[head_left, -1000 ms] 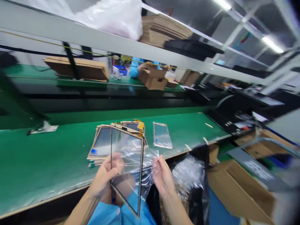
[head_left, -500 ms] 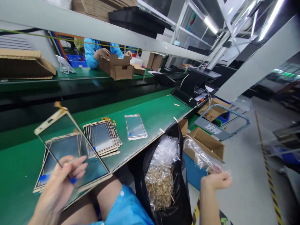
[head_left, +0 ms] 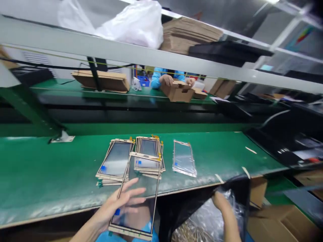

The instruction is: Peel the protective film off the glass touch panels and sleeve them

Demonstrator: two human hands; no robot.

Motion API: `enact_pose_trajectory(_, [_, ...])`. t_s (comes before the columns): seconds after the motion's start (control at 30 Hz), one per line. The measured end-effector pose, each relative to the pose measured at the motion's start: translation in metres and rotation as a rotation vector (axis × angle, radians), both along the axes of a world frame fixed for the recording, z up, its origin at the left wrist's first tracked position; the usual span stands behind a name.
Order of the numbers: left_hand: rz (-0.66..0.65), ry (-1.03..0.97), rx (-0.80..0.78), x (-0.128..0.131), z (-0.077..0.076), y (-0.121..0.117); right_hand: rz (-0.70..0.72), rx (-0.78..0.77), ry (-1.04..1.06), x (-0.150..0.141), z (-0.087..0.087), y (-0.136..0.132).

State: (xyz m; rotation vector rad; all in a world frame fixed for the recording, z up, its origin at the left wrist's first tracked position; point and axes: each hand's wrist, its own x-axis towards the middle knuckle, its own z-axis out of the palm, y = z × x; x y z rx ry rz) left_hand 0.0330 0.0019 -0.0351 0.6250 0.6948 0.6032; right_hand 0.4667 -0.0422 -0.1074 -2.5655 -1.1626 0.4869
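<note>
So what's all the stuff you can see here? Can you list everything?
Held glass panel: one, clear with tan border, in the left hand.
Panel stacks: two, tan-edged, on the green bench.
Single panel: one, clear, right of the stacks.
Green bench: one, in front.
Black bag: one, holding clear plastic film, below the bench edge.
Cardboard box: one, brown, far bench, in a co-worker's hands.
White bag: one, top shelf.
Left hand: holds the panel.
Right hand: in the bag.
</note>
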Motion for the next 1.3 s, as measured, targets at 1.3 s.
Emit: enact_pose_trajectory(1.3, [-0.404, 0.229, 0.374, -0.079, 0.049, -0.03, 1.411, 0.536, 0.334, -0.248, 0.16, 0.061])
